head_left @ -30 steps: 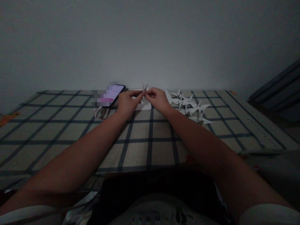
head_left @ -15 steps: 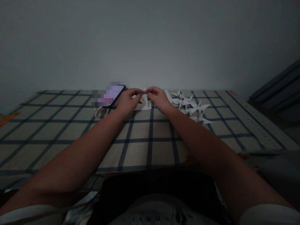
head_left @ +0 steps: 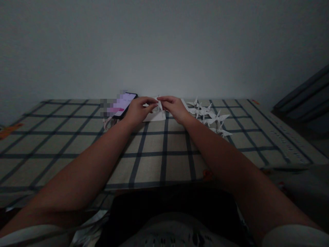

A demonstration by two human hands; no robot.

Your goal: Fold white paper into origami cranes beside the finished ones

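Between my two hands is a small white folded paper crane (head_left: 159, 105), pinched at the fingertips and partly hidden by them. My left hand (head_left: 140, 109) has its thumb and fingers closed on the crane's left side. My right hand (head_left: 175, 106) grips it from the right, fingertips close to those of the left. A flat white sheet of paper (head_left: 155, 117) lies on the cloth just below the crane. Several finished white paper cranes (head_left: 205, 111) lie in a loose group beside my right hand and forearm.
A phone (head_left: 123, 104) with a lit screen leans to the left of my left hand, partly blurred out, with a pale loop (head_left: 107, 124) by its lower end. A checked tablecloth (head_left: 151, 147) covers the table, which meets a plain wall (head_left: 164, 48) at the back.
My right hand's fingers have straightened somewhat and shifted slightly left. The crane has turned a little between the fingertips, and more of the sheet beneath shows.
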